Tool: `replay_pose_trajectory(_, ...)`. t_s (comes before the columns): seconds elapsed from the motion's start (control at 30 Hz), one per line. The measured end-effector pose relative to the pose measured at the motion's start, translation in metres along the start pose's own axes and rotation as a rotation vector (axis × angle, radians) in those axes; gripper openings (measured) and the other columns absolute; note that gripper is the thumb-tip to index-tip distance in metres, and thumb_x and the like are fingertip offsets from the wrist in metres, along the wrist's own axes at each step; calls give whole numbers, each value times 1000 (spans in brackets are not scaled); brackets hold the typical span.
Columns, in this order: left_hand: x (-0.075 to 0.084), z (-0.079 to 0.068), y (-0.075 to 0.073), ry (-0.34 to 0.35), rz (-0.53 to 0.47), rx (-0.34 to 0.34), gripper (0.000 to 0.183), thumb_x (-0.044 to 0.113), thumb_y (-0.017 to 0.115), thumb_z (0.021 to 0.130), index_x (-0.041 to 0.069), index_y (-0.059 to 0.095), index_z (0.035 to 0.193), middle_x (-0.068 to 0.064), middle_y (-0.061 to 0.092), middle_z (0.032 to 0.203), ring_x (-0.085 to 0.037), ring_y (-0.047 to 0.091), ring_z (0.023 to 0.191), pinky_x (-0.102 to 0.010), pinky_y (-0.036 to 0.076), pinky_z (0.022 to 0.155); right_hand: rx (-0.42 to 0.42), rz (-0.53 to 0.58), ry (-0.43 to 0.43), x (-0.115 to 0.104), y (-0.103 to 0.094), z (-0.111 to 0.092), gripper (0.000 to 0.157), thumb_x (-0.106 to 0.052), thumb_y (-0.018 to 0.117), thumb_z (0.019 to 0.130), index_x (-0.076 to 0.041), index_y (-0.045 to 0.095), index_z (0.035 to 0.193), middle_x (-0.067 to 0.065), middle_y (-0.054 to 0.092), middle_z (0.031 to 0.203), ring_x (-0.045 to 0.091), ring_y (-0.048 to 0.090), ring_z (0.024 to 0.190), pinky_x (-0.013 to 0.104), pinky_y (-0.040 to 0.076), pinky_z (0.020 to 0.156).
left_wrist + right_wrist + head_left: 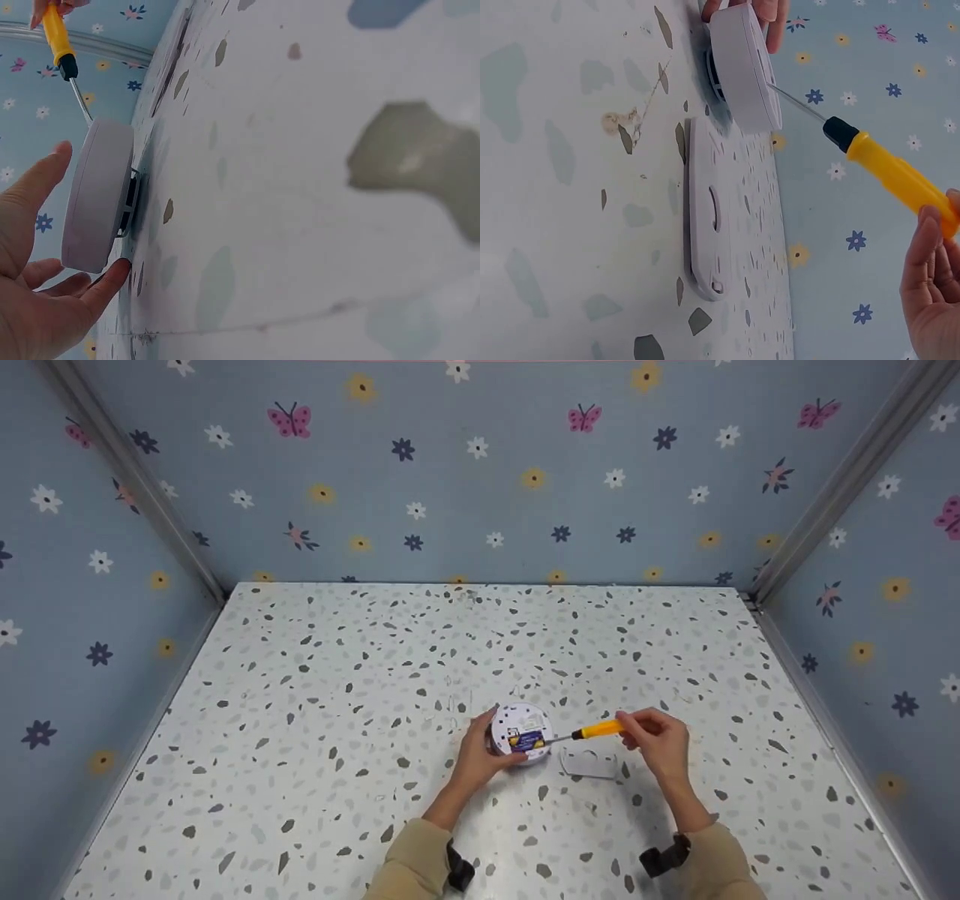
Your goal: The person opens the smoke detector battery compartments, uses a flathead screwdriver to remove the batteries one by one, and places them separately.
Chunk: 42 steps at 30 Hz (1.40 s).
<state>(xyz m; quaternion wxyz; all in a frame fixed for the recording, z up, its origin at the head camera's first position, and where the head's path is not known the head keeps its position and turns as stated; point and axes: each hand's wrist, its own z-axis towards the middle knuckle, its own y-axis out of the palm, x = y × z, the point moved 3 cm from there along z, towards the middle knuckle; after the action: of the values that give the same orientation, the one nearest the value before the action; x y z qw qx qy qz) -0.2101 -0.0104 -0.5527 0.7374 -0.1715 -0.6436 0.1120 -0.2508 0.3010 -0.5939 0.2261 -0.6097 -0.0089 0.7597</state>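
Observation:
A round white plastic device [514, 716] lies on the table, its face with small slots and a blue-and-yellow battery [525, 742] turned up. My left hand [478, 754] holds it by the left side, thumb near the front rim, fingers round the back. In the left wrist view the device [97, 199] shows its smooth side wall and a dark fitting underneath. My right hand [658, 741] pinches the end of a screwdriver [600, 729] with a yellow handle and black collar. The thin shaft slants left, its tip at the device beside the battery.
A flat white cover [590, 765] with a notch in its edge lies just right of the device, under the screwdriver. The speckled white table [360, 660] is walled on three sides by blue flowered panels [480, 472]. Dark straps [666, 856] sit on both wrists.

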Motion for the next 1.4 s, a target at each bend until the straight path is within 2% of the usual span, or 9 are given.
replay_pose_trajectory(0.3, 2, -1, 3, 30, -15, -22, 96, 19, 82, 59, -2, 28, 136, -20, 34, 134, -32, 29, 125, -40, 23, 103, -30, -2, -64, -4, 7, 5, 18, -38, 70, 72, -21, 66, 75, 1, 61, 63, 20, 56, 48, 31, 50, 43)
replay_pose_trajectory(0.53, 2, -1, 3, 25, -20, -22, 96, 19, 82, 58, -3, 28, 135, -20, 34, 134, -32, 31, 124, -40, 23, 103, -45, -2, -136, -7, 13, 9, 14, -35, 71, 73, -22, 65, 73, -1, 61, 61, 19, 55, 46, 30, 49, 41)
replay_pose_trajectory(0.7, 3, 0, 3, 41, -20, -11, 97, 19, 83, 57, -4, 29, 135, -20, 35, 133, -32, 31, 124, -39, 24, 103, -48, -43, -172, -4, 18, 13, 14, -37, 71, 73, -24, 64, 72, -4, 60, 60, 17, 54, 45, 28, 48, 41)
replay_pose_trajectory(0.93, 4, -1, 3, 48, -11, 0, 95, 19, 82, 57, -4, 30, 134, -20, 36, 134, -31, 32, 124, -38, 23, 103, 3, -155, -239, 0, 24, 17, 13, -40, 69, 73, -30, 61, 70, -11, 57, 58, 9, 50, 43, 25, 46, 40)
replay_pose_trajectory(1.13, 3, 0, 4, 37, -4, -2, 94, 20, 82, 58, -3, 31, 134, -19, 36, 134, -30, 32, 124, -37, 24, 103, 62, -223, -310, -5, 26, 16, 12, -38, 70, 73, -28, 63, 72, -11, 56, 60, 7, 49, 45, 21, 43, 40)
replay_pose_trajectory(1.2, 3, 0, 4, 44, -3, -2, 95, 20, 82, 58, -3, 31, 134, -19, 36, 133, -31, 32, 123, -38, 25, 103, 56, -205, -322, -17, 26, 13, 12, -36, 70, 73, -26, 64, 73, -10, 57, 60, 7, 49, 44, 23, 41, 37)
replay_pose_trajectory(1.27, 3, 0, 4, 42, -3, -6, 95, 20, 82, 58, -3, 31, 134, -19, 36, 133, -31, 32, 123, -38, 26, 102, 21, -119, -331, -45, 22, 6, 12, -29, 71, 74, -19, 67, 75, -4, 59, 60, 9, 49, 44, 24, 40, 36)
replay_pose_trajectory(1.4, 3, 0, 4, 25, -12, -16, 95, 20, 82, 59, -1, 30, 135, -18, 35, 134, -30, 31, 124, -38, 25, 103, -55, 0, -284, -120, 16, -15, 13, -19, 72, 74, -7, 68, 75, 3, 61, 61, 12, 52, 46, 23, 41, 38)
